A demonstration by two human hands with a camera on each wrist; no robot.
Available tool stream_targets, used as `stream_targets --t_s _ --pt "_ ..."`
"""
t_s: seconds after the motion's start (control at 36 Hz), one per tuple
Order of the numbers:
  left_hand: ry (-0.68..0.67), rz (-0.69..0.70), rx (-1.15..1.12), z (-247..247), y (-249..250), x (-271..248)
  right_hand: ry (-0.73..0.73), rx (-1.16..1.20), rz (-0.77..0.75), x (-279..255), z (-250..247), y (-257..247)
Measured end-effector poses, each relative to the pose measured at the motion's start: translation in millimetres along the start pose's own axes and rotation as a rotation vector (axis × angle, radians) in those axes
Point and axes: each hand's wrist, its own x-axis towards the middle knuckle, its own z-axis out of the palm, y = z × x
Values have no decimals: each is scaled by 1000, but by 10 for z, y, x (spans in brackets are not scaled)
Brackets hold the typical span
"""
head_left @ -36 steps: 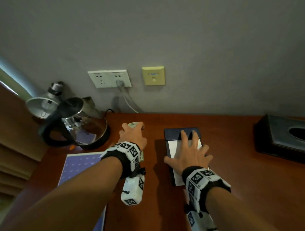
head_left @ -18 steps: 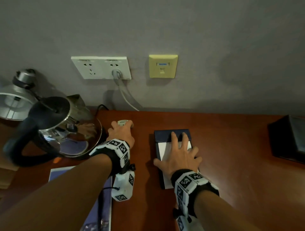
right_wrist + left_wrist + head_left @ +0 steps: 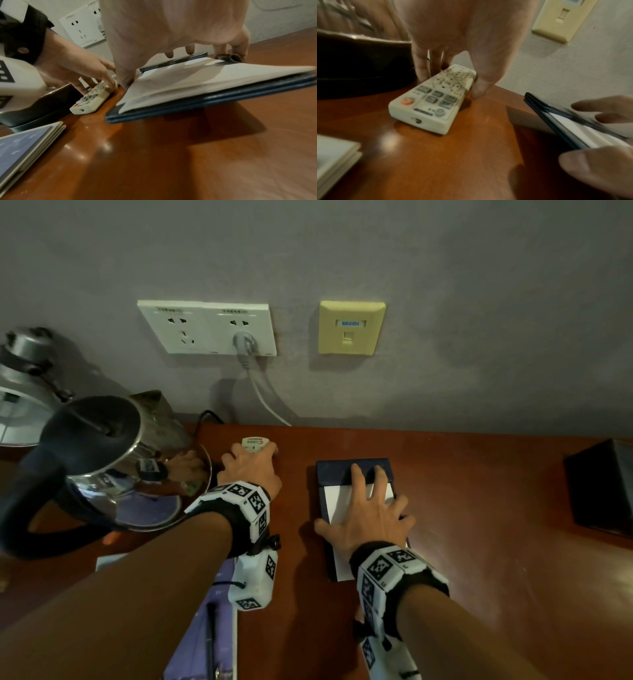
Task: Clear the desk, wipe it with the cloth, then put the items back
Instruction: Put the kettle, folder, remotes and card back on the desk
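The left hand (image 3: 251, 470) pinches the remote control (image 3: 429, 100) by its sides, just right of the kettle (image 3: 102, 440). The right hand (image 3: 366, 515) clasps the notepad folder (image 3: 205, 102), farther right, its near end tilted up off the table (image 3: 496, 525). Clearing looks barely begun; wiping and returning remain.

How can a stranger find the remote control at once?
Start at the white wall socket; below it on the desk, beside the steel kettle, the left hand grips the remote control. Unlike the blue notepad folder beside it, it is cream with grey buttons and one orange.
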Motion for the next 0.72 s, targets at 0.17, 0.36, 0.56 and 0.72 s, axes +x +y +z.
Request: stream_targets --t_s 0.17,0.36,0.56,0.72 --pt "10 34 -79 -81 -95 -190 17 -4 -26 -155 23 -66" --pt "85 50 -136 -119 -233 -699 3 -29 -104 -614 155 -140" --pt "157 31 -153 -32 -476 -1267 -28 0 -192 -1076 423 -171" --pt "242 11 -193 159 -739 -1675 -49 11 -218 -1376 659 -196"
